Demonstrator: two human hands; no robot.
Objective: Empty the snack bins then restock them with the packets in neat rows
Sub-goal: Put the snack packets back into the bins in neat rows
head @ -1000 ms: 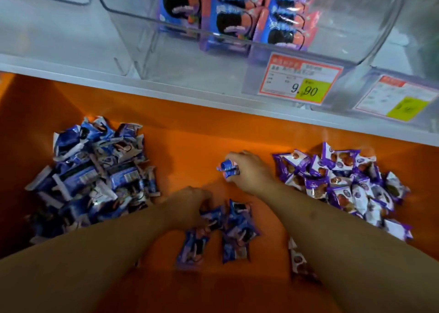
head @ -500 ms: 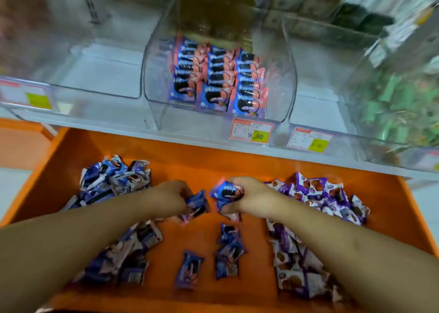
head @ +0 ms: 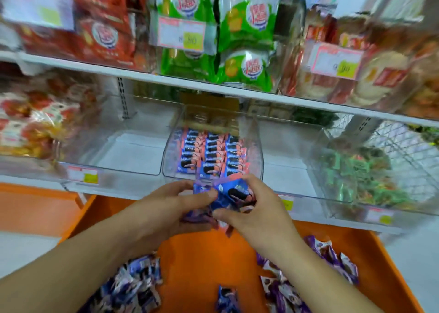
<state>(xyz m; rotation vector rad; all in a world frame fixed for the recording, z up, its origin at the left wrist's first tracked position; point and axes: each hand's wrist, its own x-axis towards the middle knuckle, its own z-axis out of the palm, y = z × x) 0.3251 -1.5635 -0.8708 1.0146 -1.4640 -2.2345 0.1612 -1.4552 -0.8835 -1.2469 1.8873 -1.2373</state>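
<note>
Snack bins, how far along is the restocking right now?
Done: the middle clear bin holds three neat rows of blue packets. In hand: the left hand and right hand grip a small bundle. Left: loose packets in the orange tray.

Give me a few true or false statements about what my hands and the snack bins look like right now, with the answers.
1. Both hands hold a bunch of blue packets together. True: the left hand and right hand grip it.
2. The clear bin behind the hands is empty. False: it holds blue and pink packets in three rows.
3. The tray below the hands is orange. True.
4. The purple packets lie on the left side of the tray. False: they lie on the right.
5. The green bags sit on the shelf above the clear bin. True.
</note>
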